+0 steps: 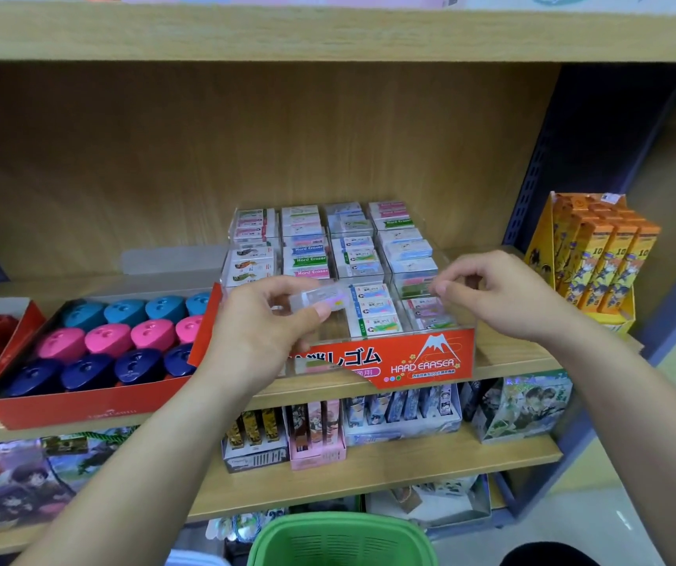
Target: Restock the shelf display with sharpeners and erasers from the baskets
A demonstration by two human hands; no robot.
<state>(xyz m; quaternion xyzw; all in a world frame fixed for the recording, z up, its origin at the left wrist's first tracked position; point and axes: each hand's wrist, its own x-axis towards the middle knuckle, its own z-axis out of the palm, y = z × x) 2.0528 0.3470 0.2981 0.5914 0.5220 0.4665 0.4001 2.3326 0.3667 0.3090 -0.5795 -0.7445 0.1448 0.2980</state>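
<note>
Left hand (264,320) grasping 1 eraser (320,299) above eraser display's (430,357) front-left compartment. Right hand (491,296) pinched over front-right compartment; contents of pinch unclear. Sharpeners (107,339) left on shelf (503,353). Green basket (342,541) below.

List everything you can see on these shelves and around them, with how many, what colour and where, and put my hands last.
eraser display box: one, clear with red front, middle shelf centre.
boxed erasers: many, white with coloured bands, in the display box compartments.
sharpener tray: one, red, left of the display box.
sharpeners: a teal row, a pink row, a dark blue row, in the tray.
orange packs: several, upright, right end of the shelf.
illustrated boxes: several, mixed colours, shelf below.
green basket: one, bottom centre.
left hand: holds one translucent eraser case over the display box.
right hand: fingers pinched over the box's right side; contents unclear.
</note>
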